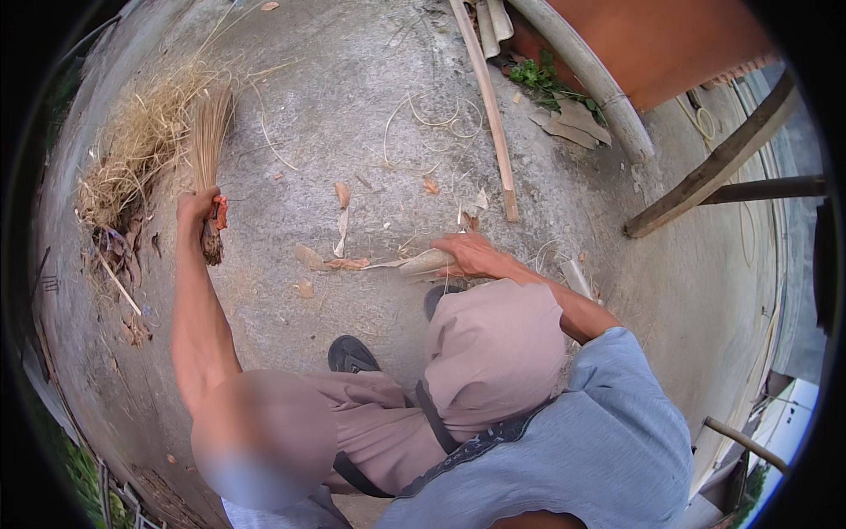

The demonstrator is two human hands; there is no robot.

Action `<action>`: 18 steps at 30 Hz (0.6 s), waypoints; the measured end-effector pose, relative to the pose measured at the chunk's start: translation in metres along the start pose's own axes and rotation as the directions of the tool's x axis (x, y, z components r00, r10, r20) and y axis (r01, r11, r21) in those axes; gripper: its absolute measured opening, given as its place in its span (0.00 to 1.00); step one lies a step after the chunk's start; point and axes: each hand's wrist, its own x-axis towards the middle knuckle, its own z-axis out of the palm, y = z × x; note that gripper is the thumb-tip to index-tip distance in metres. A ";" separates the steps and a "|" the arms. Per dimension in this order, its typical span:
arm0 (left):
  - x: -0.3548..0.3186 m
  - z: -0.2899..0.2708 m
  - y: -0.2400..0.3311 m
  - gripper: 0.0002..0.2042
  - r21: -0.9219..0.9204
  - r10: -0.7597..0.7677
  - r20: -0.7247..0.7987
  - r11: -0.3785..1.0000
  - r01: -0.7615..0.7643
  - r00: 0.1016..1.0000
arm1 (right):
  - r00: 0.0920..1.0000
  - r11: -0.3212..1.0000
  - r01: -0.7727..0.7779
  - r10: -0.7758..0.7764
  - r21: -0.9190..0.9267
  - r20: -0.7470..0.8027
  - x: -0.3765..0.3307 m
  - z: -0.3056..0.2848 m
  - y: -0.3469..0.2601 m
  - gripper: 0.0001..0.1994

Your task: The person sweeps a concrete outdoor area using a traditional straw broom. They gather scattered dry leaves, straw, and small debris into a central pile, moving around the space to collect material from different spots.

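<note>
My left hand (199, 204) is closed round the bound end of a stick broom (210, 141), a bundle of thin tan sticks with a red-orange tie (220, 212). The broom's bristles point away from me, against a heap of fine pale shavings (132, 145). Close to the ground in front of my knees, my right hand (474, 256) is closed on one end of a dry, curled, pale brown sheath (427, 262). Its thinner end reaches left toward a brown dry scrap (348, 264). The fingertips of my right hand are partly hidden.
A long wooden strip (490, 106) lies on the concrete floor (308, 79) ahead. To the right stand a thick grey pole (595, 75) and a slanted wooden beam (723, 159). Flat dry pieces (577, 122) and green leaves (538, 75) lie by the orange wall (661, 40). Loose curled fibres (436, 122) are scattered about.
</note>
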 end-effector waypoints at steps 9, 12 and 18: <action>0.050 -0.030 -0.034 0.14 0.236 0.123 -0.120 0.967 -0.092 0.985 | 0.682 0.111 0.107 0.715 0.988 -0.154 -0.071 -0.060 0.066 0.31; 0.073 -0.040 -0.035 0.12 0.131 0.169 -0.093 0.979 -0.156 0.981 | 0.623 -0.069 0.456 0.737 0.887 -0.262 -0.062 -0.117 0.147 0.31; 0.035 -0.025 -0.014 0.13 -0.019 0.029 0.013 0.999 -0.028 1.000 | 0.168 0.314 0.069 0.932 0.947 -0.322 -0.084 -0.130 0.179 0.26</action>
